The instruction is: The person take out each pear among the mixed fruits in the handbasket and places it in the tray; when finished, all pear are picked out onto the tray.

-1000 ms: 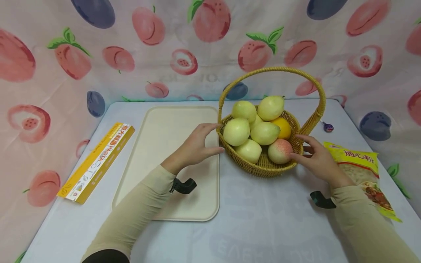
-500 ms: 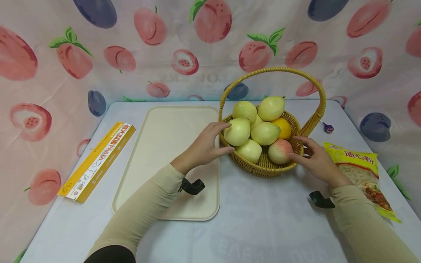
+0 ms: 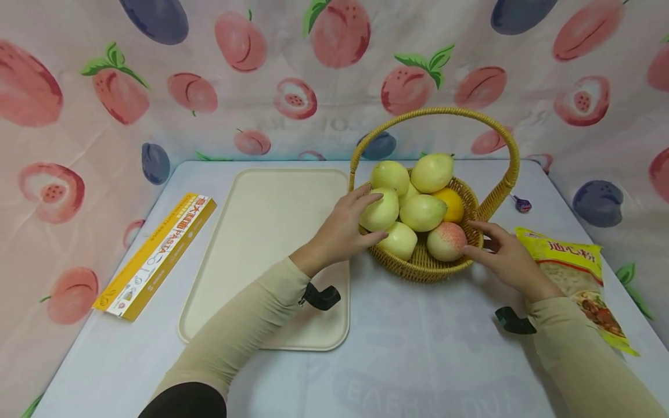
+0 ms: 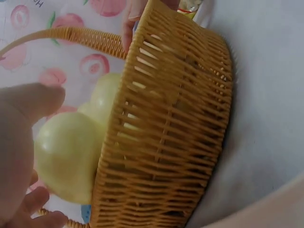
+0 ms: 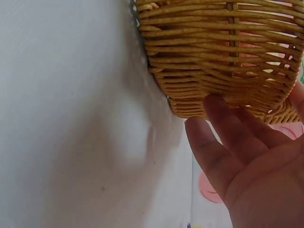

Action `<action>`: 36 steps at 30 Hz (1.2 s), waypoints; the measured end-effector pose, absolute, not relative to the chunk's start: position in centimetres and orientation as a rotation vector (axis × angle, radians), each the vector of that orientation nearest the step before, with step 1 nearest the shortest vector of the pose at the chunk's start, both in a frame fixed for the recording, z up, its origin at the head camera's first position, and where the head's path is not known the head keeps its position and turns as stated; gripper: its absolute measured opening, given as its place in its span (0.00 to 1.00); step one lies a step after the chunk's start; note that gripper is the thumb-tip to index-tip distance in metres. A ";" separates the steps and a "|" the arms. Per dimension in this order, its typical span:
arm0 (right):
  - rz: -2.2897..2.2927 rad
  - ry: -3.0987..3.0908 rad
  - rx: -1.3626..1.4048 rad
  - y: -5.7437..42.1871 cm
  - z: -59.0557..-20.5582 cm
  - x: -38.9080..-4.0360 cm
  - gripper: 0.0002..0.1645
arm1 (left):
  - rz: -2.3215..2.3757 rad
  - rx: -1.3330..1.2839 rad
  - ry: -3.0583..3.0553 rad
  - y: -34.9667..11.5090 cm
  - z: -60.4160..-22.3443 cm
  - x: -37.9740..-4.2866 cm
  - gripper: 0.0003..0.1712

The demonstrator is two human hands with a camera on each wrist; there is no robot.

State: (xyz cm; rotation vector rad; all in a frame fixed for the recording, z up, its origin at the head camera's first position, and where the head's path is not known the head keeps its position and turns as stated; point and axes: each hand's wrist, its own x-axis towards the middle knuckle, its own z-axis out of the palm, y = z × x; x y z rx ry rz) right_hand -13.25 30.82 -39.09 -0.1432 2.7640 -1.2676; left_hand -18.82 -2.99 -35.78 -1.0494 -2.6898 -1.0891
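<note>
A woven basket (image 3: 418,273) with a tall handle stands on the table, filled with several pale yellow-green fruits (image 3: 424,213), an orange (image 3: 450,204) and a peach (image 3: 446,241). My left hand (image 3: 345,223) reaches over the basket's left rim, thumb and fingers spread around a round pale green fruit (image 4: 66,154). In the left wrist view, the thumb and fingertips appear apart from that fruit. At the opposite side, my right hand (image 3: 504,255) holds the basket's rim, its thumb near the peach. Its fingers (image 5: 225,123) lie against the outside of the weave.
A cream tray (image 3: 277,232) lies left of the basket, partly under my left arm. Farther left is a yellow pasta box (image 3: 157,255). A yellow bag of pasta (image 3: 575,273) lies beside my right forearm, with a wrapped lollipop (image 3: 522,204) behind it. Printed cloth hangs behind the table.
My left hand has moved right, from outside the basket's left rim to over it, around the round pale green fruit. The right hand stays nearly still at the rim.
</note>
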 end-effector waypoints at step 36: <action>-1.313 2.740 -0.166 31.3 -39.5 -13.2 0.40 | -1.120 -0.878 -2.948 -0.2 -36.0 -20.7 0.47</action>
